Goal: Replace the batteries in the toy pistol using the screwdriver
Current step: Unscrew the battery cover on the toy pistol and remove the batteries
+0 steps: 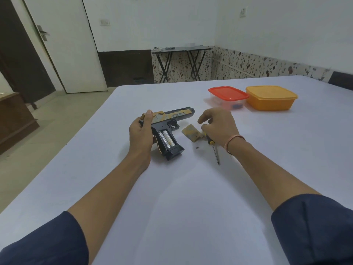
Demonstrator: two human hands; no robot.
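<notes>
1. Toy pistol (177, 114) lies on its side on the white table (191, 188), muzzle pointing away and to the right, grip toward the person.
2. The grip's battery bay is open, with two silver batteries (166, 139) seated side by side in it.
3. Left hand (141, 131) grips the rear of the pistol. The thumb is over the top of the slide and the fingers wrap behind the back end.
4. Battery cover (191, 133) lies loose on the table, just right of the pistol's grip.
5. A small dark screw (197, 148) sits right of the grip, near the cover's closer edge.
6. Screwdriver (211, 142) lies flat, right of the cover, with its tip toward the person.
7. Right hand (219, 125) is right of the pistol, over the screwdriver's handle end. Its fingers are loosely bent and spread, with nothing clamped. Can't tell if the palm touches the handle.
8. Beyond the pistol to the right are a red-lidded clear box (228, 93) and an orange container (271, 98), side by side.
</notes>
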